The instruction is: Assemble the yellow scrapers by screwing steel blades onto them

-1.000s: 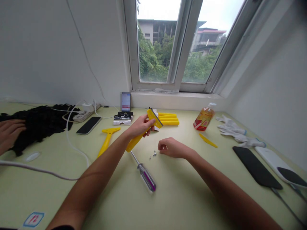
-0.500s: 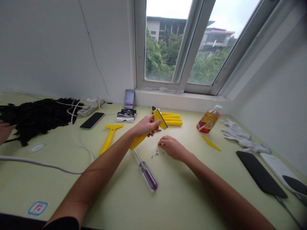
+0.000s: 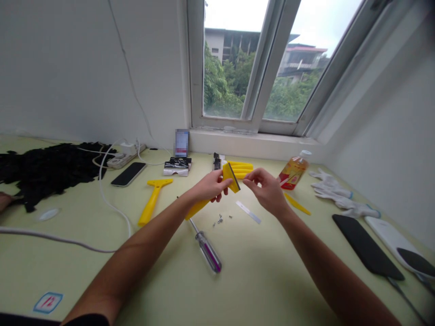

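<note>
A yellow scraper [image 3: 231, 178] is gripped in my left hand [image 3: 213, 185], its head with a dark edge facing right and its handle slanting down-left. My right hand [image 3: 268, 190] is pinched close to the scraper's head; whatever lies between the fingertips is too small to make out. Below the hands, several small screws [image 3: 220, 220] are scattered on the table [image 3: 258, 280]. To their right lies a thin metal strip [image 3: 248, 212]. A screwdriver [image 3: 210, 254] with a clear and purple handle rests nearer me. Another yellow scraper [image 3: 152, 199] lies left of my left forearm.
Several yellow handles [image 3: 242, 170] lie behind my hands. On the right are a bottle [image 3: 294, 172], a yellow piece [image 3: 297, 204], white gloves [image 3: 335, 192] and a black flat object [image 3: 367, 246]. Left are a phone [image 3: 129, 174], cables, a black pile [image 3: 50, 170] and another person's hand [image 3: 6, 201].
My right hand has risen from beside the screws to the scraper's head, its fingertips pinched. The metal strip now shows on the table. My left hand still holds the scraper.
</note>
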